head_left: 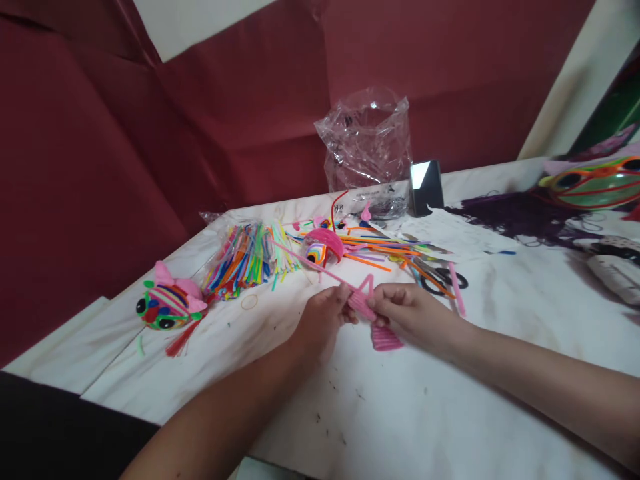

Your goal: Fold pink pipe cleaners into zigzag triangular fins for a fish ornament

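Both my hands meet over the white table (400, 407), pinching a pink woven straw piece (383, 333). My left hand (323, 317) is closed on its upper part, where a long pink straw (310, 263) runs off to the upper left. My right hand (413, 313) is closed on the piece from the right, fingers curled round it. A folded pink loop sticks up between the two hands.
A finished colourful straw fish (167, 305) lies at the left. A bundle of coloured straws (245, 257) and loose straws (385, 250) lie behind my hands, with black scissors (443, 280), a half-woven ball (323, 247), a clear plastic bag (367, 143) and a phone (426, 187).
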